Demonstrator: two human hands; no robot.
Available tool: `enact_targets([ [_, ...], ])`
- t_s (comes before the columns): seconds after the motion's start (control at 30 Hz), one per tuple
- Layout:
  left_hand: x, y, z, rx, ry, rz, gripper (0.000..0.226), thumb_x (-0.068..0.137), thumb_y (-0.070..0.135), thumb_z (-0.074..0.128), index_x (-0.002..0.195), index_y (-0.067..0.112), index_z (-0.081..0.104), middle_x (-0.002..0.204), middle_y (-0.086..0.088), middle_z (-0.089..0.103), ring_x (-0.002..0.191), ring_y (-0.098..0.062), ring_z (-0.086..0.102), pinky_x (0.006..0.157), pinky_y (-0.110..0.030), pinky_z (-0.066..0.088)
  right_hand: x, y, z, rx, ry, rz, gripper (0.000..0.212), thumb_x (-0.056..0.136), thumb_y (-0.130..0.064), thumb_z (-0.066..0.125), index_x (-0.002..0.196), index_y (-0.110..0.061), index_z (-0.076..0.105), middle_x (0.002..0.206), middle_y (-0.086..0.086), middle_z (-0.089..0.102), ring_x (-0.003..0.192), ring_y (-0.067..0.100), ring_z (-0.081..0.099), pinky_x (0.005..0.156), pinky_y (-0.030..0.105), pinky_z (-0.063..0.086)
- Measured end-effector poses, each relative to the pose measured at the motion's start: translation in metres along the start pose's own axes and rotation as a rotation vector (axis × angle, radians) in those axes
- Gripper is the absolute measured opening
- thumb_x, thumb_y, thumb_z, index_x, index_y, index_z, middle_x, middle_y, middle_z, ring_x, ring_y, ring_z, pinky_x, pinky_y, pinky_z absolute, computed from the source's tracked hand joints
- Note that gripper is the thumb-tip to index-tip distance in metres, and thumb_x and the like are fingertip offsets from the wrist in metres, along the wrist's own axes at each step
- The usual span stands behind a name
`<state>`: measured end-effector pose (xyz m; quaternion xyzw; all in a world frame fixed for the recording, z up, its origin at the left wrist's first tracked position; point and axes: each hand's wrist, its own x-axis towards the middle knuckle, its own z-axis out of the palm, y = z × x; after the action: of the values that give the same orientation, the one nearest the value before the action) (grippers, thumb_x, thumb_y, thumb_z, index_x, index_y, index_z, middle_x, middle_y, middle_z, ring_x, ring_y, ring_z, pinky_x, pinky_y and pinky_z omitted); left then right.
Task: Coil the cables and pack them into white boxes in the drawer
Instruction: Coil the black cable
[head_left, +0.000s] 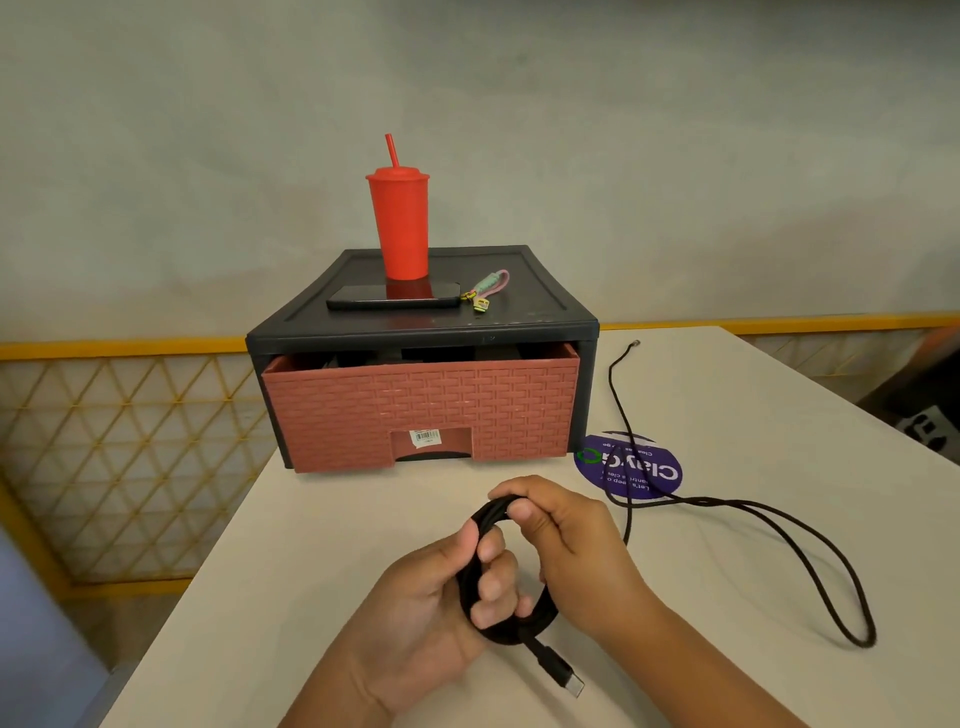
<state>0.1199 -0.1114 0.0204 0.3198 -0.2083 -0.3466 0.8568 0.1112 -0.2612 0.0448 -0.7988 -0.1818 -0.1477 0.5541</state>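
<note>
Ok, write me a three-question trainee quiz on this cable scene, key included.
1. True or false: the drawer is pulled fully out.
2. The loose run of the black cable crosses: A) a notebook B) the purple sticker C) a white box.
3. Which hands hold its coiled part?
Key: 1 false, barely ajar. 2 B. 3 both, left hand and right hand.

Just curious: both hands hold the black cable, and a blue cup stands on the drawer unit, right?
Not quite: the head view shows the cup is red, not blue. It stands on the drawer unit, and the left hand and right hand hold the black cable.
</note>
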Motion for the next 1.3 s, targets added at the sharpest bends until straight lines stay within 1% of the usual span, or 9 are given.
enact_targets([
  [0.13, -0.002, 0.000, 0.002, 0.100, 0.025, -0.007, 0.021, 0.084, 0.033, 0.067, 0.077, 0.013, 0.064, 0.060, 0.000, 0.057, 0.056, -0.015, 0.053, 0.085, -0.031, 0.047, 0.001, 0.004, 0.001, -0.101, 0.012, -0.065, 0.020, 0.085, -0.030, 0.042, 0.091, -0.031, 0.061, 0.086, -0.009, 0.065, 0.081, 0.007, 0.059, 0.071, 0.014, 0.044],
  [0.27, -0.003, -0.002, 0.013, 0.172, 0.246, -0.054, 0.038, 0.059, 0.041, 0.083, 0.063, 0.010, 0.061, 0.039, 0.001, 0.039, 0.039, -0.013, 0.041, 0.069, -0.030, 0.051, 0.002, 0.005, -0.001, -0.201, -0.068, -0.161, 0.022, 0.088, -0.042, 0.039, 0.107, -0.037, 0.047, 0.089, -0.026, 0.061, 0.086, 0.004, 0.056, 0.073, 0.012, 0.043],
  [0.47, 0.007, -0.007, 0.035, 0.146, 0.516, -0.001, 0.036, 0.077, 0.035, 0.051, 0.049, 0.015, 0.044, 0.034, 0.006, 0.019, 0.029, -0.009, 0.021, 0.051, -0.028, 0.041, 0.003, 0.012, -0.007, -0.104, -0.099, -0.064, 0.024, 0.093, -0.027, 0.051, 0.108, -0.018, 0.067, 0.084, -0.041, 0.059, 0.088, -0.009, 0.058, 0.077, 0.006, 0.040],
  [0.7, 0.007, -0.004, 0.030, 0.049, 0.571, 0.038, 0.047, 0.084, 0.040, 0.042, 0.045, 0.014, 0.039, 0.031, 0.005, 0.018, 0.027, -0.010, 0.020, 0.050, -0.030, 0.036, 0.000, 0.010, -0.005, -0.119, -0.181, 0.035, 0.010, 0.096, -0.036, 0.043, 0.093, -0.039, 0.051, 0.061, -0.021, 0.054, 0.058, 0.000, 0.045, 0.059, 0.014, 0.034],
  [0.87, 0.006, -0.001, 0.030, 0.021, 0.557, 0.038, 0.048, 0.077, 0.048, 0.046, 0.044, 0.014, 0.036, 0.030, 0.004, 0.017, 0.025, -0.010, 0.019, 0.045, -0.028, 0.038, 0.002, 0.007, -0.005, -0.270, -0.136, -0.042, 0.022, 0.097, -0.033, 0.038, 0.094, -0.017, 0.052, 0.076, 0.010, 0.060, 0.069, 0.023, 0.051, 0.066, 0.036, 0.041],
  [0.97, 0.008, -0.004, 0.032, 0.026, 0.548, 0.065, 0.046, 0.077, 0.046, 0.047, 0.044, 0.015, 0.037, 0.031, 0.005, 0.017, 0.025, -0.010, 0.019, 0.044, -0.028, 0.037, 0.002, 0.009, -0.007, -0.218, -0.170, -0.030, 0.030, 0.094, -0.046, 0.037, 0.080, -0.022, 0.046, 0.062, -0.004, 0.049, 0.059, 0.010, 0.041, 0.058, 0.031, 0.036],
  [1.07, 0.006, -0.003, 0.029, -0.060, 0.475, 0.136, 0.048, 0.081, 0.045, 0.050, 0.045, 0.015, 0.040, 0.032, 0.006, 0.018, 0.026, -0.010, 0.018, 0.043, -0.027, 0.040, 0.001, 0.017, -0.018, -0.071, -0.178, -0.013, 0.071, 0.078, -0.076, 0.033, 0.078, -0.007, 0.051, 0.056, -0.012, 0.043, 0.055, 0.003, 0.037, 0.052, 0.017, 0.032],
  [1.17, 0.000, 0.013, 0.000, -0.225, 0.105, 0.277, 0.047, 0.097, 0.042, 0.035, 0.070, 0.010, 0.057, 0.049, 0.001, 0.030, 0.045, -0.015, 0.029, 0.073, -0.030, 0.046, 0.000, 0.031, -0.032, -0.163, -0.084, 0.039, 0.066, 0.083, -0.066, 0.040, 0.075, -0.002, 0.053, 0.058, -0.008, 0.041, 0.055, 0.004, 0.036, 0.055, 0.020, 0.031],
  [1.3, -0.028, 0.033, -0.036, -0.172, 0.199, 0.421, 0.062, 0.100, 0.035, 0.001, 0.108, 0.003, 0.053, 0.077, -0.007, 0.044, 0.075, -0.020, 0.045, 0.100, -0.028, 0.024, 0.004, 0.051, -0.036, -0.426, -0.077, 0.129, 0.026, 0.096, -0.028, 0.048, 0.074, -0.018, 0.057, 0.063, -0.010, 0.052, 0.060, 0.004, 0.044, 0.061, 0.023, 0.036],
])
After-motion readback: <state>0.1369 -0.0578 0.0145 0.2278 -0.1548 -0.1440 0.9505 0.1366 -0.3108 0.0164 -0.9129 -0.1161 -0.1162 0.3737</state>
